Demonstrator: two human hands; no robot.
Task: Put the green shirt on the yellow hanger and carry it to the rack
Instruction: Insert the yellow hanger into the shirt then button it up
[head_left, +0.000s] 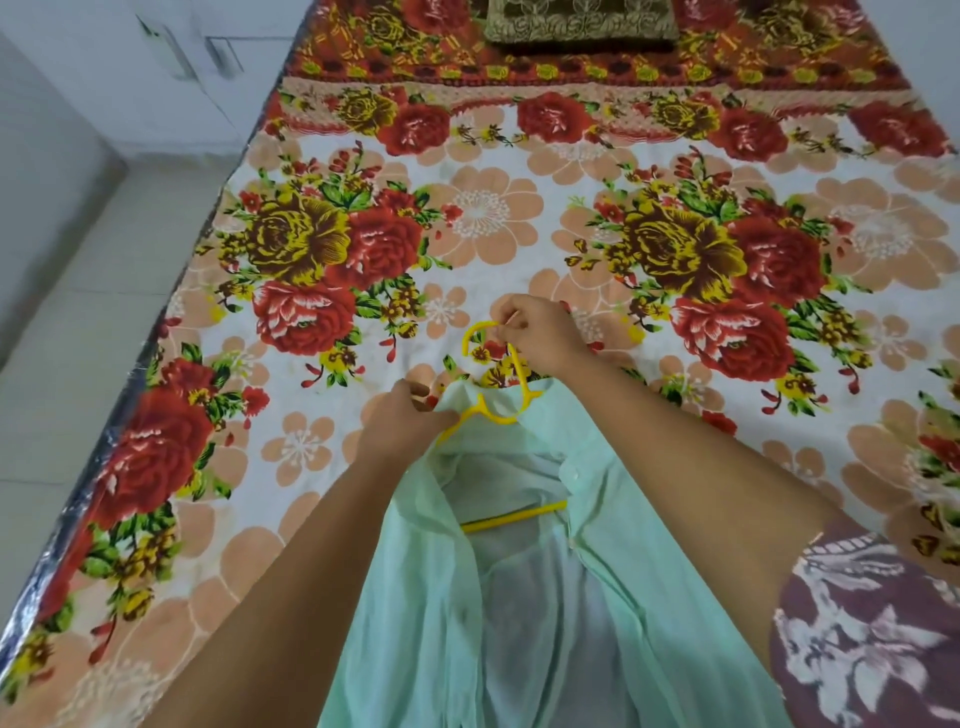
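Taking the yellow hanger (511, 387) as the landmark, the floral bedsheet (311, 467) spreads out to its left and beyond it, a flat backing that lets the person work with both hands free of the garment's weight. Just left of the hanger's neck, the left hand (410, 418) pinches the collar edge of the green shirt (519, 597), fingers closed on the fabric. That hold seems meant to draw the left shoulder of the shirt up over the hanger's arm, which shows as a yellow line emerging beneath the hand.

The hanger itself sits inside the shirt: its lower bar is visible through the open front, below the neck, and both shoulders are largely covered by cloth. The shirt hangs down from the hanger toward the person, unbuttoned and gaping.

At the hanger's top, the right hand (535, 332) curls around the hook, fingers closed on it, probably to steady the frame against the left hand's tugging and to be ready to lift.

Further right and nearer the person lies a maroon patterned cloth (872, 623). No rack is in view; dressing the hanger looks nearly finished, carrying not begun.
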